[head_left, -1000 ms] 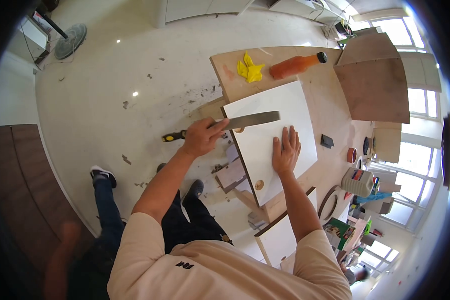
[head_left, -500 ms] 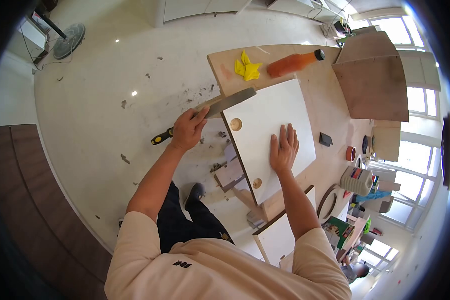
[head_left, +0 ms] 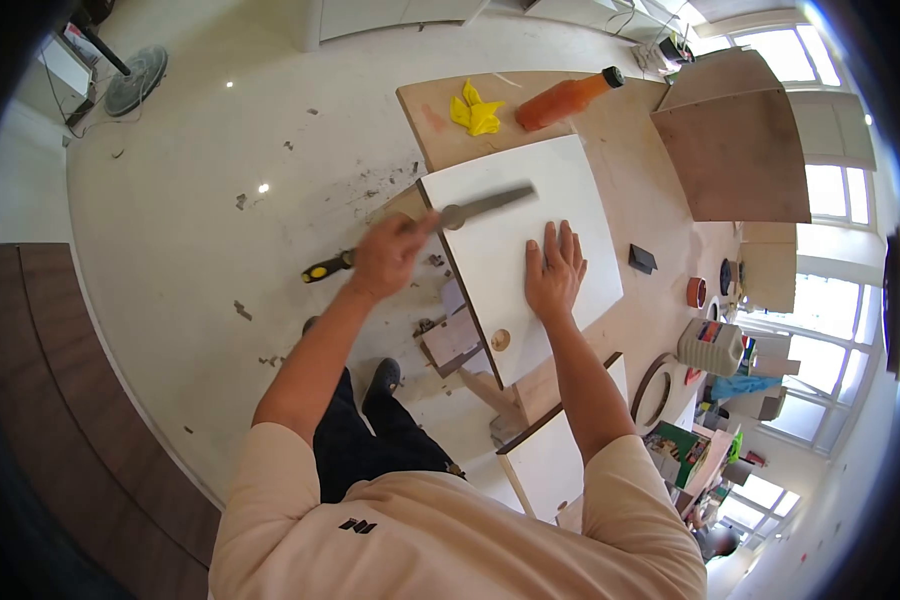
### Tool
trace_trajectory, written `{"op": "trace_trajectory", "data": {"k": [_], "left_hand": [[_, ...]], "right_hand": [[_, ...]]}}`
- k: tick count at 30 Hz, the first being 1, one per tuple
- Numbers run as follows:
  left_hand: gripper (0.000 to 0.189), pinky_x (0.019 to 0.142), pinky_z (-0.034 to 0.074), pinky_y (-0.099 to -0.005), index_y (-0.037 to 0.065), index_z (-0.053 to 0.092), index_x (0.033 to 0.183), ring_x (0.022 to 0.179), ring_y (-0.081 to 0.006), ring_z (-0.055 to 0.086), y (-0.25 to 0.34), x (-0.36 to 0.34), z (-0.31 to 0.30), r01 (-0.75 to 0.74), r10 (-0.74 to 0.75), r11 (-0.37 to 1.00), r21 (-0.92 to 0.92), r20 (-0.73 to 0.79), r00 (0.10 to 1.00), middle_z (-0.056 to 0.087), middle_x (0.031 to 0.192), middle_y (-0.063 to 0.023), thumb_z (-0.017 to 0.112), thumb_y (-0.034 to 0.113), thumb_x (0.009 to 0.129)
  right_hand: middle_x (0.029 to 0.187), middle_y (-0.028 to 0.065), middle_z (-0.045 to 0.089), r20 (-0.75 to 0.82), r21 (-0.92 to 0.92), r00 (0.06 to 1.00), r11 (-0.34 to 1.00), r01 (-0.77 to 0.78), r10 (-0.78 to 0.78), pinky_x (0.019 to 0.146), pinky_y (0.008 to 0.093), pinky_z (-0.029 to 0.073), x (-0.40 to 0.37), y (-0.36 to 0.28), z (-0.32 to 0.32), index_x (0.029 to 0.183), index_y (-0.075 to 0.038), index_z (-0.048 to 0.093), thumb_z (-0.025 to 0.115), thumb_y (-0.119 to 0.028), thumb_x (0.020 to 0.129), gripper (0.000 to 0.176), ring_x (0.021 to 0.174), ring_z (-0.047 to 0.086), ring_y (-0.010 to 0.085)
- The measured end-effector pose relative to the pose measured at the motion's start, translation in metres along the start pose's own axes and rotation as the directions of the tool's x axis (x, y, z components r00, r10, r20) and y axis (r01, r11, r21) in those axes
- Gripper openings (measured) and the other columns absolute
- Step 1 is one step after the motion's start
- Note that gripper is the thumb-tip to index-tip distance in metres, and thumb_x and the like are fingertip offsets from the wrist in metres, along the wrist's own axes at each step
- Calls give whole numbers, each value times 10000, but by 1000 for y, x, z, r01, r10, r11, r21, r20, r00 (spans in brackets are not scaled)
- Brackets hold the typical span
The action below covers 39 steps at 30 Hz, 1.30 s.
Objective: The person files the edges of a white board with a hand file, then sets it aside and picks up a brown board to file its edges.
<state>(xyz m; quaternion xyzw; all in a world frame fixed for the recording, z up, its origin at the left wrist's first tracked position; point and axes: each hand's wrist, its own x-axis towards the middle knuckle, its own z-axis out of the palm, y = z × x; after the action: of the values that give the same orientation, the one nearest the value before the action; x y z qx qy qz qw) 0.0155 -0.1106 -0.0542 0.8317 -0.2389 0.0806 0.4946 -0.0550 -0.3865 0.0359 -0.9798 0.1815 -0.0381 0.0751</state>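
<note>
A white panel (head_left: 560, 190) with dark edges and two round holes lies on the wooden worktable (head_left: 420, 120). My left hand (head_left: 390, 255) is closed round a flat metal file (head_left: 500, 201), whose black and yellow handle sticks out to the left. The slightly blurred blade reaches over the panel's near left corner and partly covers the upper hole. My right hand (head_left: 557, 272) rests on the panel's white face with its fingers stretched out and nothing held.
On the worktable are a yellow cloth (head_left: 477, 109), an orange bottle (head_left: 567, 100), a small black object (head_left: 642, 259) and a wooden box (head_left: 735, 145). A white jug (head_left: 710, 346) stands at the right. Debris lies on the floor. Another person (head_left: 718, 541) is at the lower right.
The file, in my left hand, has moved from along the panel's edge to across its white face. Panel, table and right hand appear slightly higher and further left in view.
</note>
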Motion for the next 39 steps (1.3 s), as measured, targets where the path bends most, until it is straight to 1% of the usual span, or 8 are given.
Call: {"op": "trace_trajectory", "data": {"k": [3, 5, 9, 15, 21, 27, 33, 39], "left_hand": [[454, 649, 484, -401, 277, 639, 1352, 742, -276, 572, 37, -25, 9, -189, 189, 982, -13, 10, 982, 583, 884, -80, 658, 151, 916], [470, 662, 483, -404, 289, 633, 1359, 752, -278, 574, 11, -48, 5, -116, 117, 992, 43, -23, 993, 582, 885, -79, 659, 146, 911], [495, 704, 476, -401, 311, 624, 1367, 775, -279, 577, -14, -67, -8, 138, -142, 988, -77, -49, 989, 582, 888, -76, 666, 146, 901], [496, 689, 471, -415, 268, 614, 1385, 753, -279, 567, 67, -63, 35, -207, 208, 975, -79, 13, 978, 578, 855, -76, 660, 140, 908], [460, 717, 453, -405, 256, 643, 1355, 762, -278, 561, 24, -89, 20, 140, -146, 985, -105, -58, 988, 573, 842, -67, 664, 156, 907], [461, 721, 458, -408, 241, 680, 1311, 792, -293, 584, 100, -100, 51, -137, 141, 985, -107, 26, 990, 601, 875, -89, 683, 89, 875], [467, 737, 445, -392, 259, 680, 1304, 821, -275, 594, 60, -138, 54, 193, -207, 955, -226, -41, 977, 605, 905, -70, 693, 109, 862], [531, 710, 450, -400, 261, 651, 1342, 778, -281, 594, 121, -155, 74, -161, 160, 986, -45, -11, 987, 602, 873, -69, 717, 94, 842]], "right_hand": [[1632, 164, 283, 100, 70, 992, 995, 67, -74, 1185, 636, 145, 0, 18, -4, 1501, -134, 473, 605, -530, 930, 707, 1521, 201, 386], [1643, 207, 232, 225, 190, 959, 973, 128, -170, 1179, 653, 137, -3, 45, -20, 1528, -125, 428, 661, -550, 890, 802, 1528, 155, 422], [1669, 227, 96, 464, 29, 882, 996, 82, -86, 1144, 703, 171, -38, 62, -51, 1589, -141, 295, 751, -564, 816, 992, 1514, 60, 511], [1673, 209, 70, 642, 81, 747, 984, 160, -174, 1206, 560, 219, -20, 83, -67, 1592, -217, 290, 852, -434, 735, 1048, 1519, 28, 486], [1672, 205, 74, 616, 64, 777, 991, 116, -130, 1190, 544, 288, -22, 76, -69, 1597, -267, 262, 917, -352, 627, 1173, 1496, 80, 532], [1670, 187, 104, 630, 65, 764, 990, 129, -141, 1203, 501, 284, -23, 73, -76, 1598, -277, 250, 922, -315, 621, 1186, 1516, 113, 461], [1671, 191, 106, 605, 47, 773, 978, 203, -189, 1180, 517, 324, -19, 87, -64, 1597, -299, 251, 932, -312, 601, 1207, 1497, 132, 510], [1672, 172, 117, 591, -7, 782, 969, 248, -195, 1178, 493, 337, -20, 85, -67, 1598, -289, 258, 924, -364, 595, 1207, 1505, 169, 467]]}}
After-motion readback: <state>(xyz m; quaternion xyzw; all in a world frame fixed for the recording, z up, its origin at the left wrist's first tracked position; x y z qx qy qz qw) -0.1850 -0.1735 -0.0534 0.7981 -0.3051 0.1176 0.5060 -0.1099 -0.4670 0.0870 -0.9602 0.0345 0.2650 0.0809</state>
